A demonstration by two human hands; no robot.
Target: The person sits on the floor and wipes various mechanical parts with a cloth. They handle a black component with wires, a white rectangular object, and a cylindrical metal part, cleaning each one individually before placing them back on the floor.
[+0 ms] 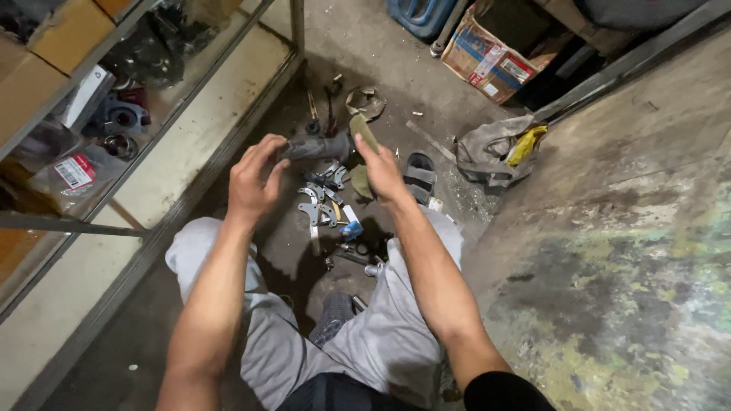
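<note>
I am squatting on a dirty concrete floor. My left hand (255,176) grips the left end of a dark cylindrical metal part (318,147) held level in front of me. My right hand (382,171) presses a greenish rag (362,131) against the part's right end. Below my hands, on the floor between my knees, lie several small grey metal brackets (314,204) and a small blue-and-white tube (351,226). A few bolts and sockets (356,255) rest nearer my legs.
A glass display cabinet (175,144) with boxed and bagged spares runs along the left. A cardboard box (491,57) and a crumpled grey cloth with a yellow item (499,148) lie at the back right. A sandal (419,173) sits beside my right hand. A stained wall (632,228) rises on the right.
</note>
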